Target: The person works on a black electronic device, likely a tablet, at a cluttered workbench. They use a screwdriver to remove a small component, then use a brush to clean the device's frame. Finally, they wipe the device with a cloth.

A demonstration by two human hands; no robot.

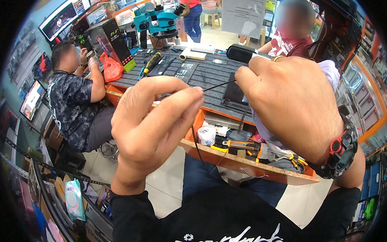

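A thin black cord (219,85) is stretched between my hands above the workbench. My left hand (147,127) pinches it between thumb and fingertips, and a loose length drops below those fingers over the drawer. The cord's other part runs into my right hand (291,100), whose fingers are curled closed, with their tips mostly hidden behind the knuckles. A black watch with red parts is on my right wrist. Behind the cord, a flat black device (234,96) lies on the grey ribbed mat (209,77), partly covered by my right hand.
Below my hands is an open orange drawer (263,172) with a white jar (207,136), a cutter knife (241,145) and pliers. A yellow-black screwdriver (152,63), red bag (111,67) and teal microscope (156,22) occupy the bench. One person sits left, another across the bench.
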